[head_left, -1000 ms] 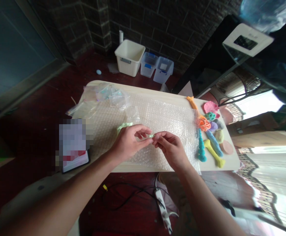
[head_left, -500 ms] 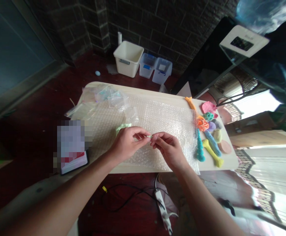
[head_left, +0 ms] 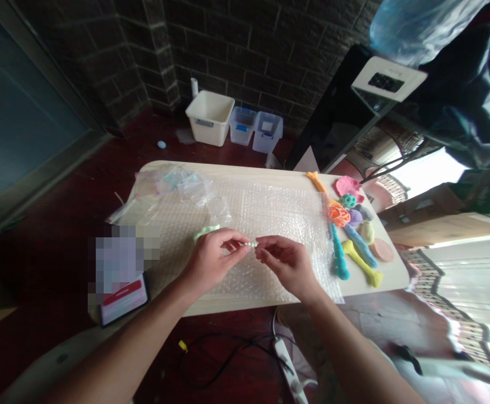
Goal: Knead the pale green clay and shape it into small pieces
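A small, pale green, bumpy strip of what looks like modelling clay (head_left: 251,244) is held above the bubble wrap. My left hand (head_left: 211,258) pinches its left end between thumb and fingertips. My right hand (head_left: 289,264) has its curled fingertips at the strip's right end. Partly behind my left hand lies a larger pale green piece with a wavy edge (head_left: 206,230). The sheet of bubble wrap (head_left: 278,213) spreads flat over the table beneath both hands.
Clear plastic bags (head_left: 194,188) lie at the table's back left. At the right sit coloured clay shapes, including an orange flower-like one (head_left: 338,214) and a yellow bone-like one (head_left: 363,264). A tablet-like screen (head_left: 125,300) stands at the left. A power strip (head_left: 289,367) lies below.
The whole view has shifted, so the table appears lower. Both hands stay at the green strip; the right fingers look slightly more spread, and more of the strip shows between the hands.
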A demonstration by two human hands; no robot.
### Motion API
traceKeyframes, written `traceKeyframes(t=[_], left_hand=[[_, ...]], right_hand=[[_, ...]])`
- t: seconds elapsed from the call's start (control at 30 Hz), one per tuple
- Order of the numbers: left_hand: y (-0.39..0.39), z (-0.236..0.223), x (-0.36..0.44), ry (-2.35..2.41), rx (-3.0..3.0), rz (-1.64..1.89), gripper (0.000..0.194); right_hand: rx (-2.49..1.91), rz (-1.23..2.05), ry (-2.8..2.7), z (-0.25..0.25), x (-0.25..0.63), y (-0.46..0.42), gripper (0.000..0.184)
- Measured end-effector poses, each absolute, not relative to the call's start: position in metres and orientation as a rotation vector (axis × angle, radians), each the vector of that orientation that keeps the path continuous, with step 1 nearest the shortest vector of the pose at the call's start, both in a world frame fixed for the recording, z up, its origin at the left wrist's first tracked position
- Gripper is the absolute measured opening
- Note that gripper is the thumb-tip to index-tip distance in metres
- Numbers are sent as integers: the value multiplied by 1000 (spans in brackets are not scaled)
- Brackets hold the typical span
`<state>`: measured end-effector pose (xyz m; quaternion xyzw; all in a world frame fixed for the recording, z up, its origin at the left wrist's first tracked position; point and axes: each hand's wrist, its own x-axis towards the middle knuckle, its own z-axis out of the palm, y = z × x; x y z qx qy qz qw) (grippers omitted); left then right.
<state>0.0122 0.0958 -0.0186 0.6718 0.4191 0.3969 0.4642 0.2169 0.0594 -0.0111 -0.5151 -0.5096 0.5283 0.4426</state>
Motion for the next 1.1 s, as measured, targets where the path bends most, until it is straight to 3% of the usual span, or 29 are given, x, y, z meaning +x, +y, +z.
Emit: traceKeyframes(t=[0.43, 0.57, 0.63, 0.83, 1.1], left_hand=[[93, -20, 15, 1036, 1828, 928, 12], [90, -20, 14, 1076, 1828, 938, 24], [90, -14, 10, 1123, 1817, 961, 35], [106, -3, -31, 1491, 1727, 1192, 32], [115, -27, -65, 1599, 1917, 769, 45]], right_hand=[[-1324, 1070, -1588, -9, 222, 56, 18], [-1324, 1008, -1604, -5, 222, 56, 17], [-1334, 1000, -1590, -7, 222, 58, 17], [-1397, 882, -1646, -27, 219, 72, 11], [-1399, 674, -1836, -36, 209, 81, 10]])
